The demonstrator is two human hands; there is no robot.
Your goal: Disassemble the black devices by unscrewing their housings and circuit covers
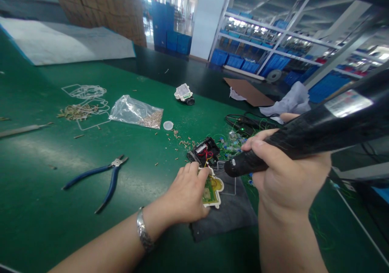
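My left hand (187, 194) is closed on the edge of a white plastic housing (221, 185) with a green circuit board in it, which rests at a dark grey cloth (227, 220). Red and yellow wires run from it to an open black casing (204, 150) just beyond. In my right hand (288, 175) is a thick black electric screwdriver (291, 133), its narrow end pointing left, close to the housing's right side. The bit cannot be made out. Small brass-coloured screws (184, 143) lie scattered behind the casing.
Blue-handled cutting pliers (114, 171) lie open at left. Behind them are a clear bag of screws (136, 113), a small round cap (168, 125) and white gasket rings (88, 91). A second white-and-black unit (184, 93) stands farther back. Green wires (232, 143) and a brown board (249, 91) are at right.
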